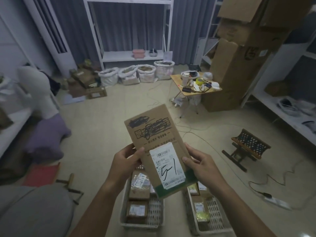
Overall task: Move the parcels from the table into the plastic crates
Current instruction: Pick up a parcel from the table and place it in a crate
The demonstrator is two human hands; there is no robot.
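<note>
Two hands hold one flat cardboard parcel (pixel 157 151) up in mid-air, tilted with its far end toward 11 o'clock. Left hand (pixel 125 161) grips its left edge, thumb laid on the face and fingers curled behind; right hand (pixel 200 164) grips the right edge the same way, thumb near the white shipping label (pixel 168 166), which bears a handwritten "5-1". Black scribbles cover print on the parcel's upper half, and green tape runs across its near end.

Directly below, on the floor, stand two white plastic crates. At 7 o'clock from the parcel, the left crate (pixel 154 212) holds several small cardboard parcels with labels. At 5 o'clock, the right crate (pixel 216 219) holds a few more packets.

Farther out, a small folding stool (pixel 248 146) sits at 3 o'clock, with cables trailing over the floor near it. At 1 o'clock stands a low wooden table (pixel 193 93) cluttered with small items, tall cardboard boxes (pixel 239 65) beside it. Four white sacks (pixel 136 74) line the far wall at 12 o'clock.
</note>
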